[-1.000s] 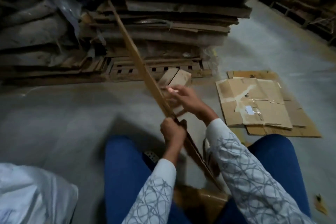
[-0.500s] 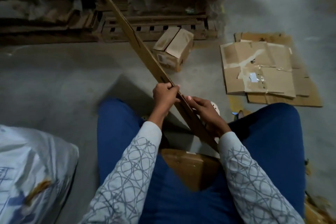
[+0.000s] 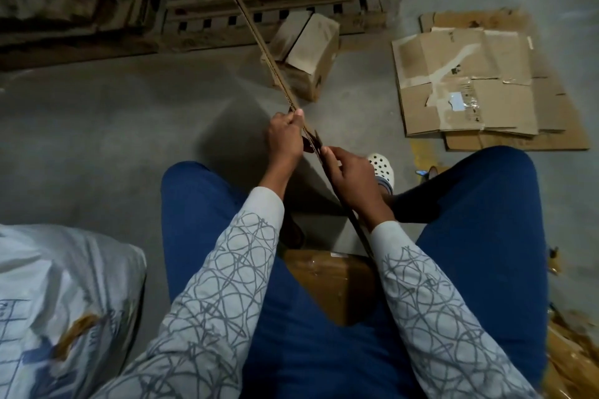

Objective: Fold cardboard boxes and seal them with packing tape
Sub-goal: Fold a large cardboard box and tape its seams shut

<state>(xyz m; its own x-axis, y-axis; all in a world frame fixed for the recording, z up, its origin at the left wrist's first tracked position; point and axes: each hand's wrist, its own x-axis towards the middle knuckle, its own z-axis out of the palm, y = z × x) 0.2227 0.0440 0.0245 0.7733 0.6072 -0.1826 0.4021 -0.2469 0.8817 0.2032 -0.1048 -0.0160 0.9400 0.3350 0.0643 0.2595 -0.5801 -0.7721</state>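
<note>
While left hand and right hand still grip, cardboard has turned edge-on.

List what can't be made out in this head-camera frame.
- Head view, cardboard sheet: seen edge-on, so its faces are hidden; top end cut by the frame's top edge.
- Head view, brown box: mostly covered by the legs and right sleeve.
- Head view, white sack: cut by the left edge, print blurred.

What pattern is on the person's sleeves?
Pale grey with darker grey scribbled loops, clearest on the left sleeve in the head view.
</note>
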